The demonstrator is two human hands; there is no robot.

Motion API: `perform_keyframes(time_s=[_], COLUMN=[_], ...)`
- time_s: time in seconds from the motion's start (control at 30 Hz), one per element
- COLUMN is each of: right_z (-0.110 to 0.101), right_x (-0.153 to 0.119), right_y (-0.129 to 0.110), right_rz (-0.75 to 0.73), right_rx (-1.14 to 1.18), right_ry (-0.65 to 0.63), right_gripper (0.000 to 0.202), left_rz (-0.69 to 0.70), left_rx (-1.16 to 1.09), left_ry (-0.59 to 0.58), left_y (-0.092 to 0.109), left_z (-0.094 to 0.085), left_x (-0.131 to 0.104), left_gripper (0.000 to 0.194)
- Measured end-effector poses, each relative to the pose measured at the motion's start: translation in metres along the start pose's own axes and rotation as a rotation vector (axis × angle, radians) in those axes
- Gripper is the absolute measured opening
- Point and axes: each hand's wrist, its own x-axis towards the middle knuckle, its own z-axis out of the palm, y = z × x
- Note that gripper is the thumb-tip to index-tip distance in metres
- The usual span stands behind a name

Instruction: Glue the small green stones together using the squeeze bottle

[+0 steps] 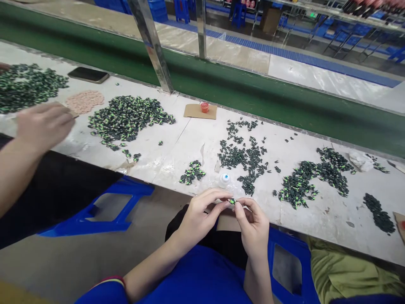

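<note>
Between my fingertips, over the table's front edge, is a small dark green and bright green piece (232, 201). My left hand (207, 209) pinches it from the left, thumb against fingers. From the other side my right hand (252, 217) closes thumb and forefinger on its right end. Just beyond them stands a small white bottle with a blue tip (225, 180). Left of the bottle lies a little heap of green-and-black pieces (192, 172). Loose dark green bits (236, 156) are scattered behind it. What exactly the held piece is, I cannot make out.
A red cup (204, 107) sits on cardboard (191, 111). Large piles (126, 118) lie left, more dark pieces (297, 185) right. A co-worker's hand (44, 124) is at the left, near a phone (88, 74). Behind the table (177, 164) runs a green belt (253, 90).
</note>
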Motion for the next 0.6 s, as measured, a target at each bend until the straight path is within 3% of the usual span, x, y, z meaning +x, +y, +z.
perform_keyframes(time_s=[0.4, 0.6], right_z=[-0.001, 0.001], right_x=[0.003, 0.003], right_y=[0.006, 0.005], right_rz=[0.036, 0.01], right_rx=[-0.022, -0.058], right_ry=[-0.107, -0.089], right_gripper=[0.019, 0.016], left_rz=[0.047, 0.061], left_rx=[-0.004, -0.005], left_ry=[-0.009, -0.008], left_y=[-0.009, -0.011], left_z=[-0.006, -0.008], left_x=[0.001, 0.001], left_gripper=[0.015, 0.016])
